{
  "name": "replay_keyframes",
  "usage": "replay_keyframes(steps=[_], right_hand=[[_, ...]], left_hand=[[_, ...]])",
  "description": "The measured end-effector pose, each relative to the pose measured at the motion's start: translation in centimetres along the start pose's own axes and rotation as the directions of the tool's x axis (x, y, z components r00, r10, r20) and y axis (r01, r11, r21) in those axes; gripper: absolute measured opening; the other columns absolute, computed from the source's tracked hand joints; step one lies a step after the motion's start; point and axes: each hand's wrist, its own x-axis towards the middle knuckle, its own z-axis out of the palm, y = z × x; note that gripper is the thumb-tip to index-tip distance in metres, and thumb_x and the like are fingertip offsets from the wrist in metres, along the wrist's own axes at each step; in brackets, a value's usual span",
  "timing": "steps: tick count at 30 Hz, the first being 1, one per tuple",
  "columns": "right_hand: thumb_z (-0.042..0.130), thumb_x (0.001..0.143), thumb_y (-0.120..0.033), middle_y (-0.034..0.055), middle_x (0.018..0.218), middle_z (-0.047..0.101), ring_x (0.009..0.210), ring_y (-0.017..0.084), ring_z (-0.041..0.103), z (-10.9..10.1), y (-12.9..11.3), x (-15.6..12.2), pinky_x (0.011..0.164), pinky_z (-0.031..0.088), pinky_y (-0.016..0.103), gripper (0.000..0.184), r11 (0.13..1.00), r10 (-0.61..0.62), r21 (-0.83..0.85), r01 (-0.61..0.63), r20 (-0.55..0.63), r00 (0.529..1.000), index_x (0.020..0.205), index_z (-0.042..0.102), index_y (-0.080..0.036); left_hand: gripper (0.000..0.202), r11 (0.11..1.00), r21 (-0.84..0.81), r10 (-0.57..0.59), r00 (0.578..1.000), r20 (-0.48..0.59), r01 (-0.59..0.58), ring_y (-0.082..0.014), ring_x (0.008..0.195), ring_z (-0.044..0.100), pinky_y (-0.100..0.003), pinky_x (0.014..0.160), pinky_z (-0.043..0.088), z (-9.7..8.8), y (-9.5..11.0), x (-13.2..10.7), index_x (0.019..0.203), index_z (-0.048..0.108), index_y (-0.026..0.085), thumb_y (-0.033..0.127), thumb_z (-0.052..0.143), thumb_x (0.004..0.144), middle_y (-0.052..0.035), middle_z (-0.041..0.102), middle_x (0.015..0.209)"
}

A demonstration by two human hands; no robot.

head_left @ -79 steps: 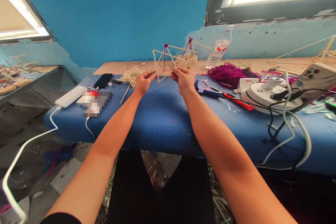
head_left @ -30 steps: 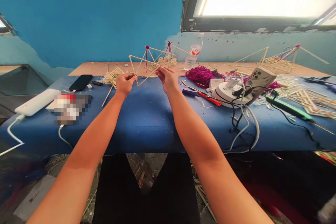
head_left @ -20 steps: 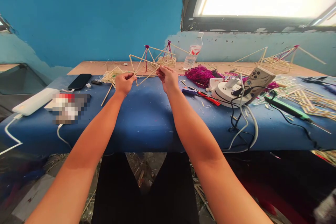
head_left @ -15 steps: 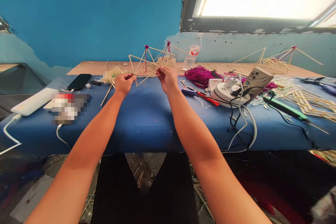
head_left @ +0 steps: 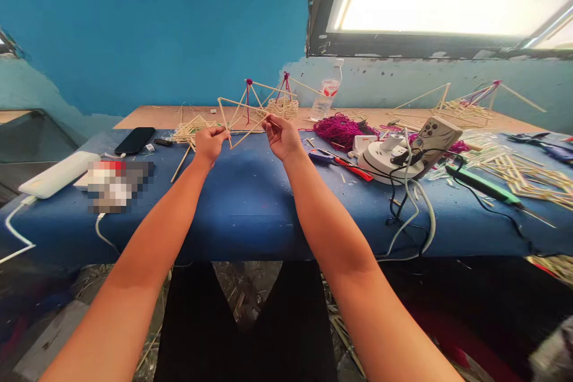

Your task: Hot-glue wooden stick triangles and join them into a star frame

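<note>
Between my two hands a frame of thin wooden sticks (head_left: 246,137) is held up above the blue table surface. My left hand (head_left: 210,144) pinches the frame near its left joint. My right hand (head_left: 282,134) has thumb and forefinger closed on its right corner, with the other fingers curled loosely. Behind the frame stand stick structures with purple string knots (head_left: 249,82) at their tops. A pile of short sticks (head_left: 190,129) lies just beyond my left hand. A heap of purple string (head_left: 342,131) lies to the right of my right hand.
A white power strip (head_left: 387,161) with tangled cables, a leaning phone (head_left: 436,137), a red-handled tool (head_left: 353,169) and a green soldering iron (head_left: 486,185) lie at right. A bottle (head_left: 326,92) stands behind. At left are a black phone (head_left: 134,140) and a white power bank (head_left: 60,174).
My right hand's fingers have loosened a little from their curl, while thumb and forefinger stay at the frame's corner. The view has shifted slightly; the left hand holds nearly the same place.
</note>
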Motion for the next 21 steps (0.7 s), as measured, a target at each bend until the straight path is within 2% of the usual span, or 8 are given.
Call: replay_keyframes(steps=[4, 12, 21], right_hand=[[0.067, 0.095, -0.007, -0.0009, 0.076, 0.076, 0.068, 0.007, 0.074, 0.35, -0.08, -0.41, 0.063, 0.061, 0.01, 0.022, 0.999, 0.014, 0.041, -0.014, 0.005, 1.0, 0.077, 0.073, -0.018], [0.071, 0.093, -0.011, -0.0015, 0.073, 0.076, 0.062, 0.006, 0.069, 0.7, -0.07, -0.64, 0.056, 0.058, 0.01, 0.018, 1.0, 0.004, 0.001, -0.004, -0.016, 1.0, 0.077, 0.072, -0.019], [0.07, 0.093, -0.011, -0.0017, 0.066, 0.07, 0.056, 0.006, 0.065, 1.0, -0.46, -0.77, 0.051, 0.052, 0.01, 0.019, 0.997, 0.077, -0.018, -0.078, -0.038, 0.996, 0.076, 0.066, -0.018]], left_hand=[[0.006, 1.0, -0.002, -0.007, 1.0, 0.007, 0.007, -0.0247, 0.089, 0.074, -0.037, 0.091, 0.059, 0.0, 0.02, -0.05, 0.069, 0.081, 0.02, 0.022, 0.077, 0.072, -0.0055, 0.079, 0.077], [0.005, 1.0, -0.008, -0.017, 1.0, 0.012, 0.017, -0.0232, 0.087, 0.073, -0.039, 0.098, 0.059, 0.03, -0.05, -0.06, 0.068, 0.079, 0.019, 0.02, 0.078, 0.072, -0.0047, 0.078, 0.076], [0.006, 1.0, -0.011, -0.026, 1.0, 0.005, 0.026, -0.0234, 0.083, 0.072, -0.038, 0.088, 0.059, 0.03, -0.03, -0.04, 0.065, 0.079, 0.02, 0.02, 0.077, 0.07, -0.0047, 0.076, 0.072]])
